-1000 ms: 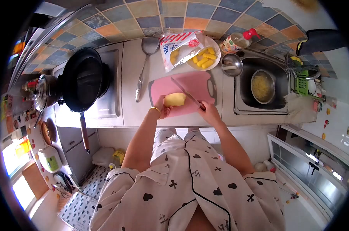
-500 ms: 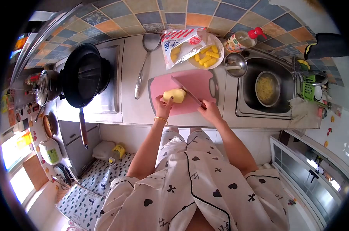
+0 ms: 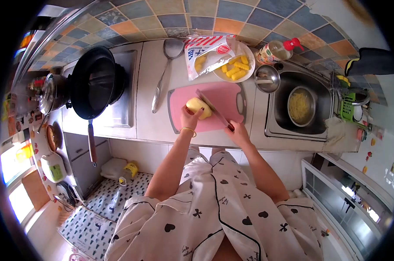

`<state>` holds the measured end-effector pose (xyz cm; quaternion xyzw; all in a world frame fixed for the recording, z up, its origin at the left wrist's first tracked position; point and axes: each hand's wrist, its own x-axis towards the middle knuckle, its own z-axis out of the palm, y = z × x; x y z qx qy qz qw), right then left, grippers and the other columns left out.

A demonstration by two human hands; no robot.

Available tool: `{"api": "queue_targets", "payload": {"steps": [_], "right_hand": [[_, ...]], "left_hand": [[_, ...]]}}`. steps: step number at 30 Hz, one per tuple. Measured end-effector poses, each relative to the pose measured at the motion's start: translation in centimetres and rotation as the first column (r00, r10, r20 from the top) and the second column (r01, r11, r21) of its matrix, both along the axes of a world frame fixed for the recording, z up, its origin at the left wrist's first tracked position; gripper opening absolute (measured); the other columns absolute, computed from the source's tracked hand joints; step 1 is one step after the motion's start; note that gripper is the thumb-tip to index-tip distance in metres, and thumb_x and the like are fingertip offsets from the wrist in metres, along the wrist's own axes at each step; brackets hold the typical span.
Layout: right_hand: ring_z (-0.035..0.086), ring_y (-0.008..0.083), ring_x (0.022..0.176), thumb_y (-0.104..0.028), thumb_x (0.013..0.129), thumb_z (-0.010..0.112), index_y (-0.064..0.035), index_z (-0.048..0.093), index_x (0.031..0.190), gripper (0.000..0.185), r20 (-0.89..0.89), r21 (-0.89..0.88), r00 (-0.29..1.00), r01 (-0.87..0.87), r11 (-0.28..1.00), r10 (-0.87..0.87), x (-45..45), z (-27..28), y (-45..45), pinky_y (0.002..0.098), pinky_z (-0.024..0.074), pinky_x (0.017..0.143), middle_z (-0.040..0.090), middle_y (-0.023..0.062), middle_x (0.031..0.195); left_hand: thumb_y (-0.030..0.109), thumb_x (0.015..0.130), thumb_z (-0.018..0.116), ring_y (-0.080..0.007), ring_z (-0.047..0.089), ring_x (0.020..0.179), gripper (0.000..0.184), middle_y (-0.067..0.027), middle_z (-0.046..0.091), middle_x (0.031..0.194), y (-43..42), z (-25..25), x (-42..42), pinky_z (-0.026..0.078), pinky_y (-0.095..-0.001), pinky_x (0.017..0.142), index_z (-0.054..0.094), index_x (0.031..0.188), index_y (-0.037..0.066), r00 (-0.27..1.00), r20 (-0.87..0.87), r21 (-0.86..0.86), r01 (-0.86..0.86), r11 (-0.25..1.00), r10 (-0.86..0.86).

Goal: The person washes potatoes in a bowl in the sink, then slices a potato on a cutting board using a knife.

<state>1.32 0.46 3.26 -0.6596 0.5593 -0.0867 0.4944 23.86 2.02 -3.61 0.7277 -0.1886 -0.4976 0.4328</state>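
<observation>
- The left hand [image 3: 191, 117] grips the potato [image 3: 196, 105], fingers bent over its near end; a yellow bangle [image 3: 189, 130] circles that wrist.
- The right hand [image 3: 239, 132] is closed around the handle of the knife [image 3: 215, 109].
- The potato, peeled and pale yellow, lies on the pink board [image 3: 178, 98], near its middle.
- The blade slants away from the right hand toward the board's far edge, along the potato's right side; whether it touches the flesh I cannot tell.
- The board lies on the surface [image 3: 258, 124], with a spatula [image 3: 162, 78] to its left.
- Beyond the board, a bag [image 3: 205, 51] partly covers a plate [image 3: 252, 58] of yellow pieces [image 3: 238, 75].
- A bottle [image 3: 273, 52] stands right of the plate, just behind a small steel bowl [image 3: 271, 85].
- In the sink [image 3: 276, 119], a larger bowl [image 3: 313, 111] holds pale yellow shreds [image 3: 300, 106].
- At left, a black pan [image 3: 91, 82] sits on the stove [image 3: 122, 115].
</observation>
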Motion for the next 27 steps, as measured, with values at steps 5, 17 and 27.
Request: {"api": "queue_targets", "payload": {"steps": [5,17,27], "right_hand": [[0.053,0.0169,0.057,-0.013,0.082,0.062,0.0001,0.062,0.115,0.036,0.117,0.03,0.99,0.077,0.997,-0.08,0.6,1.5,0.2,0.0313,0.0438,0.057,0.057,0.0083,0.065],[0.051,0.0135,0.056,-0.014,0.082,0.062,0.0003,0.062,0.117,0.038,0.094,0.002,0.991,0.1,0.995,-0.1,1.0,1.4,0.0,0.0298,0.0437,0.056,0.055,0.0064,0.063],[0.052,0.0153,0.056,-0.016,0.082,0.062,0.0,0.063,0.114,0.036,0.074,-0.007,0.985,0.156,0.988,-0.155,-0.1,1.1,-0.3,0.03,0.0437,0.056,0.055,0.0068,0.064]], "left_hand": [[0.004,0.066,0.083,-0.0175,0.058,0.103,0.07,-0.0092,0.056,0.113,0.0,1.9,-0.4,0.051,-0.0314,0.088,0.044,0.124,0.002,0.999,-0.024,-0.171,0.017,0.985,-0.021],[-0.006,0.061,0.07,-0.0334,0.05,0.107,0.052,-0.0064,0.057,0.114,0.3,3.9,-0.1,0.049,-0.0417,0.091,0.058,0.108,0.013,0.497,0.865,-0.207,0.48,0.853,-0.07],[0.003,0.065,0.081,-0.028,0.053,0.107,0.063,-0.0084,0.056,0.114,1.2,5.3,-2.3,0.052,-0.0374,0.088,0.047,0.119,0.007,0.826,0.555,-0.356,0.342,0.869,-0.098]]}}
